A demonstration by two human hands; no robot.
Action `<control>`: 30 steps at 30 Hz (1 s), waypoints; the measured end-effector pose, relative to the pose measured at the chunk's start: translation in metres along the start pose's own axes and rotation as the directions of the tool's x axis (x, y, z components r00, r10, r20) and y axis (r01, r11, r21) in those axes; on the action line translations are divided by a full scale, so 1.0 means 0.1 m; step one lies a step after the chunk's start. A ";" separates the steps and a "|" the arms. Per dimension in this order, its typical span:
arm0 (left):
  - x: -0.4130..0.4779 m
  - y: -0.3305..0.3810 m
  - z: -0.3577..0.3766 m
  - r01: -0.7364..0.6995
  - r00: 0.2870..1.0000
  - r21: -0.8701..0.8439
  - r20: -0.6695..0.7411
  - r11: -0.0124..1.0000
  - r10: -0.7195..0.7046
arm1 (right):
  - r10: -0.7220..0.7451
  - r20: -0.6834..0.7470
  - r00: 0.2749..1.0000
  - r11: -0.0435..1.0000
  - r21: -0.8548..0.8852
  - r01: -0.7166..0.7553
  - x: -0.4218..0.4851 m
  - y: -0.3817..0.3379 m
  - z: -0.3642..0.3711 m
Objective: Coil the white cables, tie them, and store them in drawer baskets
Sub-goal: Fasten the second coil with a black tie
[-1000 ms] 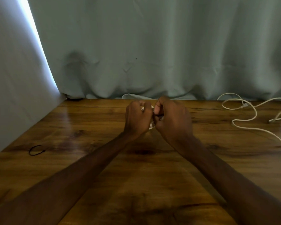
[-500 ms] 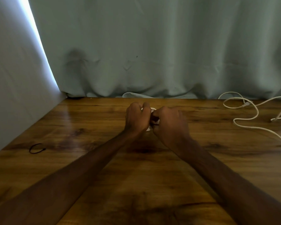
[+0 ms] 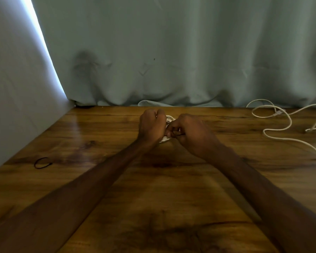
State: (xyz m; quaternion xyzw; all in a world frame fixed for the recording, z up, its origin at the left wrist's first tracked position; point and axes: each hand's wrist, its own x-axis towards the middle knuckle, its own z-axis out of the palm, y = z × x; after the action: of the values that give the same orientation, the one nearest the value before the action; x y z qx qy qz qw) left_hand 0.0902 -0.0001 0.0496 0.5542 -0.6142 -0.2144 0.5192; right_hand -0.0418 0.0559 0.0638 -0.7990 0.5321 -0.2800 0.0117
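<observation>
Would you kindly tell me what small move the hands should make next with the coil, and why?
Probably the right hand should stretch the dark band around the coiled white cable while the left hand grips the coil. The band is pinched at the coil's side, seemingly not fully wound, and a loose white cable lies on the table's right.

Glossy wood table point(image 3: 171, 198); matt cloth curtain point(image 3: 171, 52).

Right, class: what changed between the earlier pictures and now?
The right hand, pinching a black band, shifted from the coil's top down its side. The left hand kept gripping the coil. Loose cable and spare band stayed put.
</observation>
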 end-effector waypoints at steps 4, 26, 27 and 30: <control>-0.04 0.02 0.03 -0.054 0.998 0.014 0.022 0.998 0.053 | -0.010 -0.115 0.993 0.996 0.084 0.019 0.03 0.05 -0.01; -0.15 0.18 0.07 -0.011 0.999 -0.110 0.048 0.994 0.016 | -0.055 -0.410 0.910 0.989 0.100 0.104 0.08 0.18 0.07; -0.15 0.18 0.06 -0.005 0.999 -0.108 0.046 0.994 0.010 | -0.056 -0.420 0.906 0.990 0.096 0.105 0.07 0.17 0.08; -0.17 0.19 0.07 -0.017 0.999 -0.120 0.041 0.993 0.022 | -0.020 -0.438 0.899 0.986 0.140 0.091 0.04 0.20 0.10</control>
State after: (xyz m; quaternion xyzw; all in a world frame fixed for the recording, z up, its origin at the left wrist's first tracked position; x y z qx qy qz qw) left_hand 0.0726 0.0188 0.0557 0.5114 -0.6167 -0.2572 0.5404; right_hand -0.0531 0.0408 0.0508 -0.7277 0.4745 -0.4925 -0.0526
